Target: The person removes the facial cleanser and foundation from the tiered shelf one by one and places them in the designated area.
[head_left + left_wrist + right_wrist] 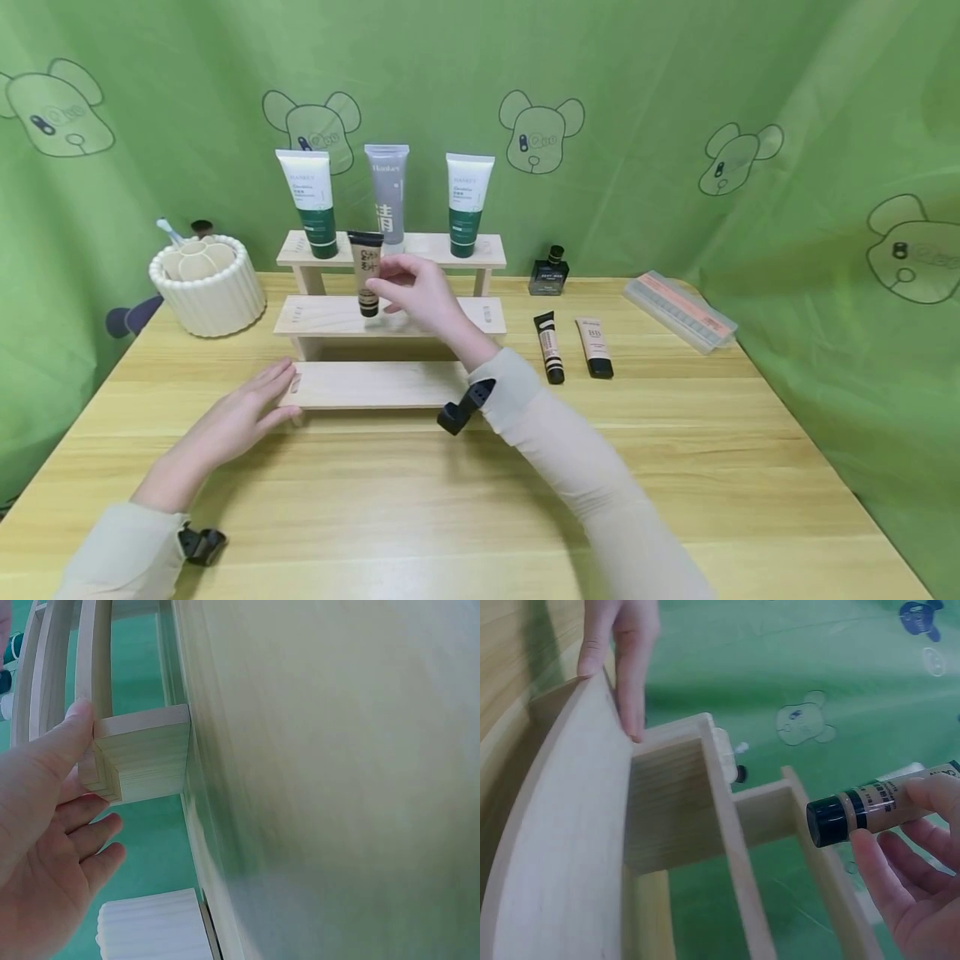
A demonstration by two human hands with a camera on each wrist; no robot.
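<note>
My right hand (422, 293) pinches a small beige squeeze tube (364, 271) with a black cap. In the head view it is upright, cap down, over the middle step of the wooden tiered stand (375, 384); the right wrist view shows its dark cap end and printed label. At the stand's left end, my left hand (243, 417) grips the lowest step, thumb at the front edge and fingers at the back. Two white-and-green tubes (466, 204) and a grey tube (387, 187) stand on the top step, the grey one's lower part partly hidden.
A white ribbed pot (217, 292) with brushes and a puff stands left of the stand. To the right are a dark perfume bottle (549, 273), a striped tube (550, 346), a pink BB cream tube (595, 347) and a clear flat case (681, 311). Green curtain (622, 75) hangs behind.
</note>
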